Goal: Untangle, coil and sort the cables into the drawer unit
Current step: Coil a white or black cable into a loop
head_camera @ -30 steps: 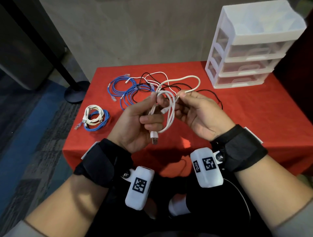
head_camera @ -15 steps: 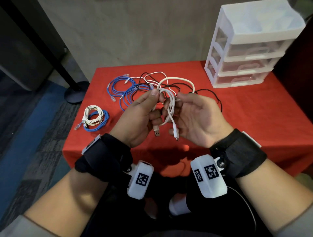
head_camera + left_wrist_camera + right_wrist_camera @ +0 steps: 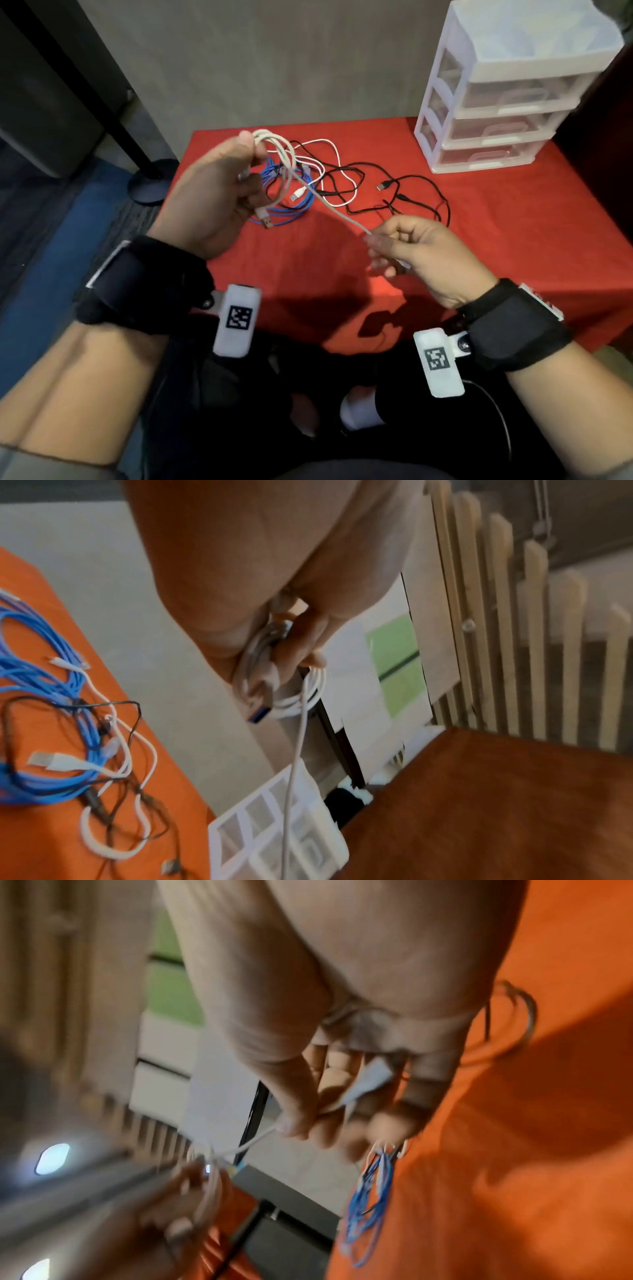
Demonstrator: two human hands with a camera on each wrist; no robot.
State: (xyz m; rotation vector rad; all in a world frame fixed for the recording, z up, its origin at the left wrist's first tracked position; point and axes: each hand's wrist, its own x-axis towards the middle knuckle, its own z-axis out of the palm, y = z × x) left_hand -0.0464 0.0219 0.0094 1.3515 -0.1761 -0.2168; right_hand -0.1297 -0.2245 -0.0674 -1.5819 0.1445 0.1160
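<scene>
My left hand [image 3: 219,192] is raised over the table's left part and grips a coil of white USB cable [image 3: 274,144]; its USB plug [image 3: 265,219] hangs below the palm. In the left wrist view the coil [image 3: 298,693] sits under my curled fingers. One strand [image 3: 329,205] runs taut down to my right hand [image 3: 404,246], which pinches the cable's free end, its plug [image 3: 369,1080] against the fingers. A tangle of blue [image 3: 294,209], white [image 3: 337,164] and black cables [image 3: 418,192] lies on the red table [image 3: 513,222]. The white drawer unit [image 3: 507,102] stands at the back right, drawers closed.
A grey wall stands behind the table. A black pole with a round base [image 3: 150,185] is on the floor at the left. The table's front edge is just before my wrists, and the red cloth between the tangle and my right hand is bare.
My hands have moved apart: the left rose up and left with the coil, the right drew the free end down and right. The strand between them is now taut.
</scene>
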